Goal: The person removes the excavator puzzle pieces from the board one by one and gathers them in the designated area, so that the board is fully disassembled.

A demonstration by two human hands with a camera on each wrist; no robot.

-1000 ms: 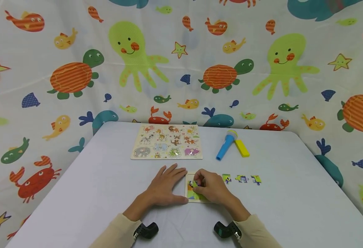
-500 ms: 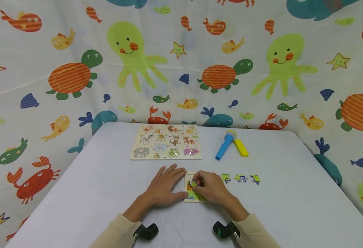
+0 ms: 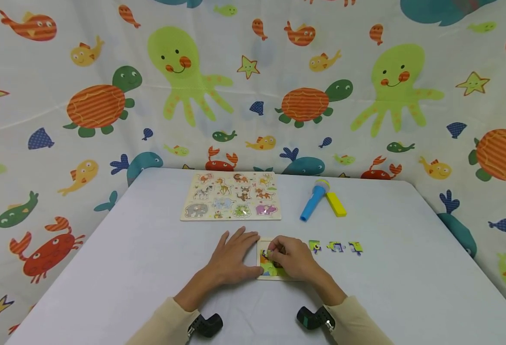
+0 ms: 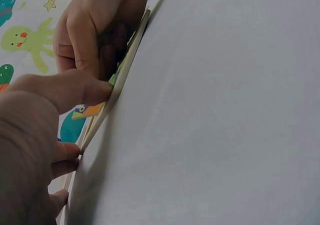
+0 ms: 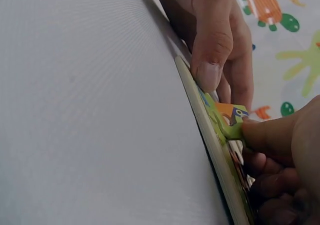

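A small wooden jigsaw tray [image 3: 264,278] with a colourful picture lies between both hands in the head view. My left hand [image 3: 234,261] is spread at its left side, the thumb pressing the near corner and a fingertip touching the far corner. Over the tray, my right hand [image 3: 295,258] pinches a green, orange and blue puzzle piece [image 5: 233,131] between thumb and fingers. That piece stands tilted up from the tray in the right wrist view, a dark patch showing beneath it. The right hand hides much of the tray's right side.
Several loose puzzle pieces [image 3: 335,247] lie in a row right of the tray. Behind it are an animal puzzle board [image 3: 231,196], a blue toy microphone [image 3: 312,203] and a yellow block [image 3: 336,204]. A patterned sea-animal cloth [image 3: 253,96] hangs behind the white table [image 3: 119,254].
My right thumb and fingers have raised the puzzle piece slightly, and a dark patch now shows in the tray under them. My left hand has stayed nearly still.
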